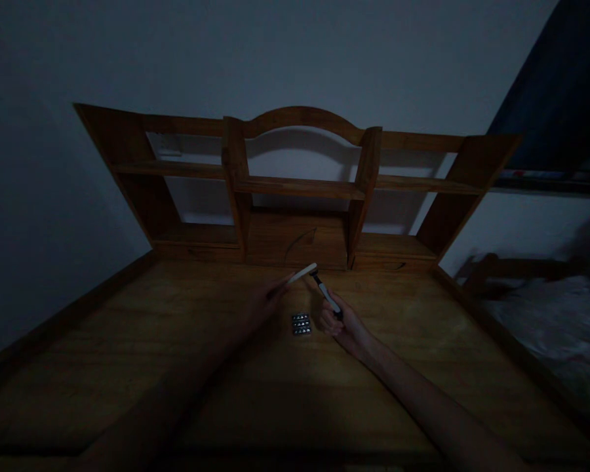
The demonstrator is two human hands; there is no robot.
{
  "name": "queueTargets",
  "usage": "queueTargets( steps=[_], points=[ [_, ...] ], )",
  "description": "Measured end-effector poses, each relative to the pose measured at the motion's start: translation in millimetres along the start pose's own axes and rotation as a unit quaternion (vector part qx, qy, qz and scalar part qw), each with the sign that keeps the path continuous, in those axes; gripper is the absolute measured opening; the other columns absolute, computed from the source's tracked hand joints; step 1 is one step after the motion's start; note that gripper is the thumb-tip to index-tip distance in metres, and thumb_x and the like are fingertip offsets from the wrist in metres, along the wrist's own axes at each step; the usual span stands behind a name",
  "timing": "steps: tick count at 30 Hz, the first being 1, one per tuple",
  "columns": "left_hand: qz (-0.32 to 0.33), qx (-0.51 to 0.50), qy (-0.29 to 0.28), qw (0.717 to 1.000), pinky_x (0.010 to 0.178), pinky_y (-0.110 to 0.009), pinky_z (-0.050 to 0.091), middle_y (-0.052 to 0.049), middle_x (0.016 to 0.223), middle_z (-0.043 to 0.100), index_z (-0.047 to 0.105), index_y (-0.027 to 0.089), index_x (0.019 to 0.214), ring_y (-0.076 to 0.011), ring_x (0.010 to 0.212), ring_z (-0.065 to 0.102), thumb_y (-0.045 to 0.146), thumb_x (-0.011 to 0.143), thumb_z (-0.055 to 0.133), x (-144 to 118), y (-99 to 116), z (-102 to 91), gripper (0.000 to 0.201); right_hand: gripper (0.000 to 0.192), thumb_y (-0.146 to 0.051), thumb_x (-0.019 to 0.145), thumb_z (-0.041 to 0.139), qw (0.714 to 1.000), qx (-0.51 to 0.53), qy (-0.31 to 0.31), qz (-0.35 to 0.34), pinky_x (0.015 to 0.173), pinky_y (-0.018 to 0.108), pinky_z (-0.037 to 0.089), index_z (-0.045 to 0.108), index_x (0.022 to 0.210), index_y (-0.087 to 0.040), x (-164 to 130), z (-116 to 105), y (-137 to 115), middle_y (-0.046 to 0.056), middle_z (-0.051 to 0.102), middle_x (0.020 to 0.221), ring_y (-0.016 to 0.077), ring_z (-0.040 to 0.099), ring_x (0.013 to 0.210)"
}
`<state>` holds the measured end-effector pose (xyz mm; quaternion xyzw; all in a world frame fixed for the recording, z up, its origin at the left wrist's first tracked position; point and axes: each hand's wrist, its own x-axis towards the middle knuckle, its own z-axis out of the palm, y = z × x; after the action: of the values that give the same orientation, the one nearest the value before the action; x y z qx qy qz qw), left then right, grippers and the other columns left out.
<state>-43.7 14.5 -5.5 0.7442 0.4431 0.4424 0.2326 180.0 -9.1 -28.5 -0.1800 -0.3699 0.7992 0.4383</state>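
Observation:
My right hand (341,326) grips the dark end of a razor handle (327,294), which points up and to the left. My left hand (270,295) pinches a flat white piece (302,273) at the handle's top end, where the razor's head sits. The light is dim, so I cannot tell whether the white piece is attached to the handle. On the wooden desk (177,341), between and just below my hands, lies a small pack of razor cartridges (301,324).
A wooden hutch (299,190) with open shelves stands along the desk's back edge against a pale wall. Low raised rails run along the desk's left and right sides. To the right, a bed with light bedding (550,321) sits beyond the desk.

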Motion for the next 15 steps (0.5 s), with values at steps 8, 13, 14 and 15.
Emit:
queueTargets(
  steps=[8,13,14,15],
  points=[
    [-0.035,0.06,0.011,0.998,0.092,-0.044,0.05,-0.006,0.114,0.069,0.065,0.021,0.119,-0.0271,0.101,0.064,0.045,0.092,0.046,-0.6,-5.1,-1.5,0.04,0.042,-0.053,0.091,0.049,1.0,-0.019,0.019,-0.011,0.035,0.02,0.015,0.041,0.067,-0.021,0.0,0.7,-0.1,-0.01,0.028,0.036,0.0078,0.015,0.034],
    [-0.017,0.038,0.003,0.999,0.093,-0.043,0.05,-0.004,0.118,0.067,0.064,0.024,0.12,-0.026,0.104,0.063,0.045,0.093,0.046,-1.2,1.4,-0.9,0.039,0.043,-0.054,0.093,0.044,1.0,-0.013,0.007,-0.02,0.035,0.022,0.013,0.042,0.065,-0.02,-0.9,2.9,0.1,-0.009,0.027,0.035,0.0078,0.013,0.033],
    [-0.014,0.031,-0.005,0.999,0.094,-0.043,0.049,-0.004,0.119,0.067,0.064,0.025,0.12,-0.0257,0.105,0.063,0.044,0.093,0.046,-1.6,2.4,0.2,0.038,0.043,-0.053,0.094,0.043,1.0,-0.017,0.007,-0.022,0.035,0.022,0.013,0.042,0.066,-0.02,-0.9,2.9,0.6,-0.009,0.028,0.035,0.0079,0.014,0.033],
    [-0.013,0.027,-0.01,1.0,0.094,-0.043,0.049,-0.003,0.119,0.067,0.064,0.025,0.12,-0.0256,0.105,0.063,0.044,0.093,0.046,-2.0,2.9,1.1,0.038,0.043,-0.053,0.094,0.043,0.999,-0.022,0.008,-0.024,0.035,0.022,0.013,0.042,0.066,-0.02,-0.8,2.8,1.2,-0.009,0.029,0.035,0.0079,0.014,0.033]
  ],
)
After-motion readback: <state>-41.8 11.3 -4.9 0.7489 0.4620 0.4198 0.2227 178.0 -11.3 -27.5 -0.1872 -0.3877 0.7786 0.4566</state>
